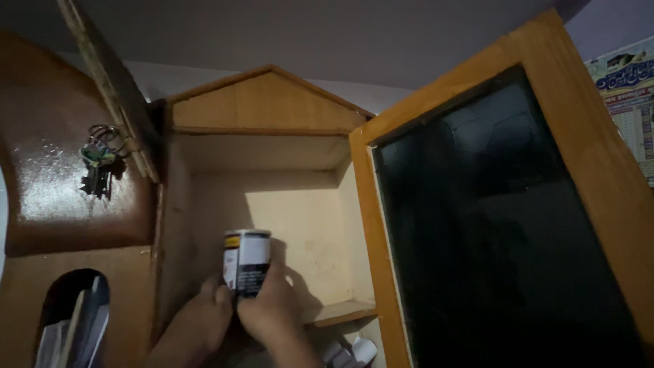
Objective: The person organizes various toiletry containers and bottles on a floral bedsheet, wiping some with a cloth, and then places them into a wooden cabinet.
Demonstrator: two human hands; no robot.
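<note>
A small round tin with a black, white and yellow label stands upright at the front of the top shelf of a wooden cupboard. My right hand wraps around its lower part from below. Just left of it, my left hand touches the tin's bottom left side with its fingertips. Both forearms rise from the lower edge of the picture.
The cupboard's glass-paned door stands open on the right. A bunch of keys hangs on the open dark wooden door at left. White objects lie on the shelf below. Papers stand in an arched slot at lower left.
</note>
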